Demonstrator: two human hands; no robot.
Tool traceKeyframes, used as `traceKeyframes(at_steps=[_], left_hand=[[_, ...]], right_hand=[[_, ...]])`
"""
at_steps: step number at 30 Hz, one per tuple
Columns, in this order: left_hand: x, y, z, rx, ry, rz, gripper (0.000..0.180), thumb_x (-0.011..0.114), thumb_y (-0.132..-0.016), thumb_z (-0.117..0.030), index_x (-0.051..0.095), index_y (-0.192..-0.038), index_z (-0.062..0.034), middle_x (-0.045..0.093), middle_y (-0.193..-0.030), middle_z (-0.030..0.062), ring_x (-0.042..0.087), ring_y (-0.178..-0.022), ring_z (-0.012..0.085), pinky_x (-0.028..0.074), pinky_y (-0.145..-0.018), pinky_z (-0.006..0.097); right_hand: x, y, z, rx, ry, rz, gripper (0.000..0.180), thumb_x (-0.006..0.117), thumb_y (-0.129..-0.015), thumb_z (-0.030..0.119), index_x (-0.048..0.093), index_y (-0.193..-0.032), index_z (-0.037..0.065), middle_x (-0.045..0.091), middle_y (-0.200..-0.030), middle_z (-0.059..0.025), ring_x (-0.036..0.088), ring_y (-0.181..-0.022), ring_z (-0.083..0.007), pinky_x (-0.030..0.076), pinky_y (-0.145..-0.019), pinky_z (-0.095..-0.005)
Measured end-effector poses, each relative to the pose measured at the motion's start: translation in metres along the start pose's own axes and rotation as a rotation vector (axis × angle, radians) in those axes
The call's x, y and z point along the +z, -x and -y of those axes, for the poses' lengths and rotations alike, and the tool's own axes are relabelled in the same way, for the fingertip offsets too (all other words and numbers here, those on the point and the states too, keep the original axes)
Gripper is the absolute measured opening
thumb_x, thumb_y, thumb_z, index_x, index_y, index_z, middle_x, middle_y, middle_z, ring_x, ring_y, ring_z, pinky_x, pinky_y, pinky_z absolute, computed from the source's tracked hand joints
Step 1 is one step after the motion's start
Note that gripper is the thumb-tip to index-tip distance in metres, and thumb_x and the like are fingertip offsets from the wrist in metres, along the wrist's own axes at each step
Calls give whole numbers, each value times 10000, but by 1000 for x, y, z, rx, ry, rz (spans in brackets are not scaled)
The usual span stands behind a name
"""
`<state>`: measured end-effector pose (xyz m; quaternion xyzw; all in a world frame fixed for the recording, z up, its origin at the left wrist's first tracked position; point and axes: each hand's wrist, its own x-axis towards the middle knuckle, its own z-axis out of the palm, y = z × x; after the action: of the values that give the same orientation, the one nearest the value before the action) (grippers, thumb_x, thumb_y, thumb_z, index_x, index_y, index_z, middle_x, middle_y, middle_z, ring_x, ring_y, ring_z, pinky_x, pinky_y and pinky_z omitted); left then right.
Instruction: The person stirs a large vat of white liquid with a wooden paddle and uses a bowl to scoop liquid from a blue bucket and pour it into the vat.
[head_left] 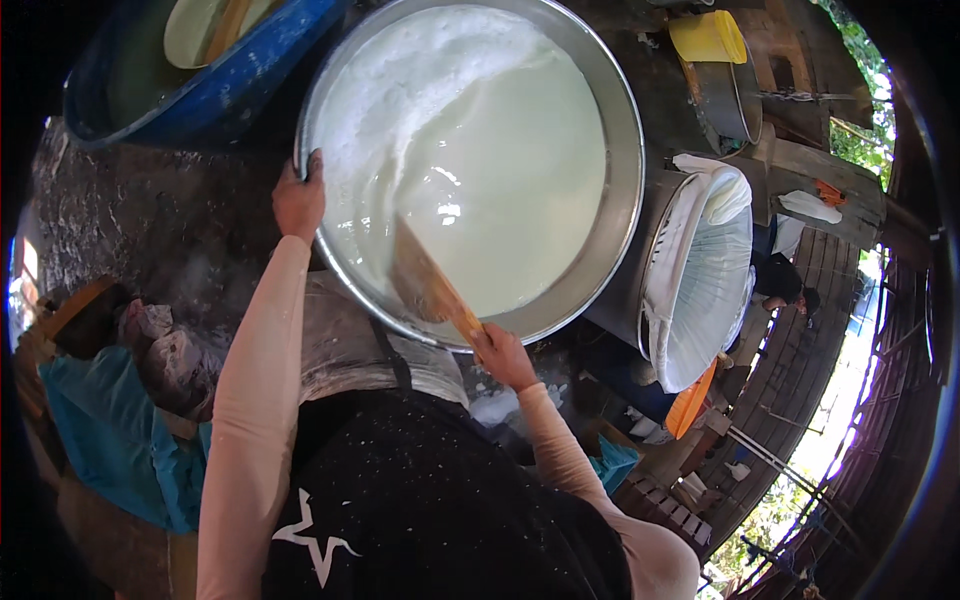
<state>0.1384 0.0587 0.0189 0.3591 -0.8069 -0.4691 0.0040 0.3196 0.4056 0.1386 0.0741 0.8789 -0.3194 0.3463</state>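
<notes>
Left hand (299, 204) holding basin (622, 165), right hand (505, 357) gripping paddle (426, 277)

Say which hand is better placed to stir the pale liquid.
Right, most likely: the right hand has its grip on the wooden paddle, which reaches the pale liquid. The left hand holds the metal basin by its rim.

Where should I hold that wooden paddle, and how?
Probably by the narrow handle, coming from the near right, where the right hand grips it: the wide blade dips into the white liquid, and the handle slants toward the metal pot's near rim.
</notes>
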Motion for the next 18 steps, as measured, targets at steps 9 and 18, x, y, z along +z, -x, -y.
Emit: traceKeyframes(at_steps=[9,18], left_hand=[[-4,-5,5,75,-142,-28,442,599,-951,-441,669,-1166,-62,701,-1050,218,657,-1025,405,501,-875,445],[-2,-11,13,77,-151,-29,460,581,-954,-468,676,-1172,-74,698,-1085,218,650,-1042,414,506,-899,452]], right_hand=[[-90,-18,-88,191,-553,-344,425,476,-1027,372,593,-838,10,577,-604,-52,524,-469,-121,404,-438,-283],[-119,-209,-98,196,-348,-771,415,461,-1021,316,582,-820,-27,634,-610,-121,601,-455,-198,471,-435,-342]])
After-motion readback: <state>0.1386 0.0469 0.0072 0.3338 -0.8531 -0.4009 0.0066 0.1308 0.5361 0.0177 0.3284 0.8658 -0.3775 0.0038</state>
